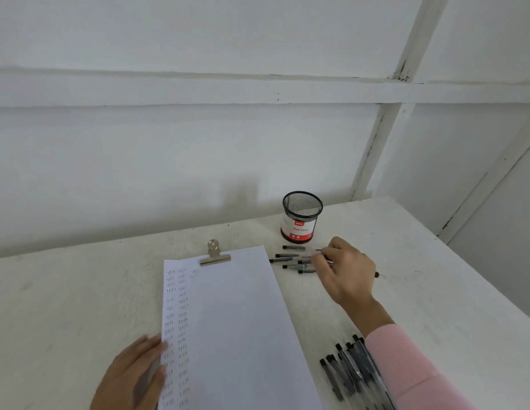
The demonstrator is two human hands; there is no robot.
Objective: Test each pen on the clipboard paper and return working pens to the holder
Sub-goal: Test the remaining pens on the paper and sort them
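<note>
A white sheet [237,321] with columns of small ink marks down its left side lies on the clipboard under a metal clip [214,255]. My left hand [133,377] grips the clipboard's left edge, thumb on the paper. The black mesh pen holder [301,216] stands behind, apparently empty. Several short black pen caps [290,260] lie in front of it. My right hand [343,270] is over these caps, fingers pinched on a thin pen whose tip [381,276] sticks out to the right. A pile of black pens [345,371] lies at the lower right, partly under my pink sleeve.
The white table [80,297] meets a white wall behind and another on the right. Its right edge runs diagonally past my right arm. Bare tabletop lies left of the clipboard.
</note>
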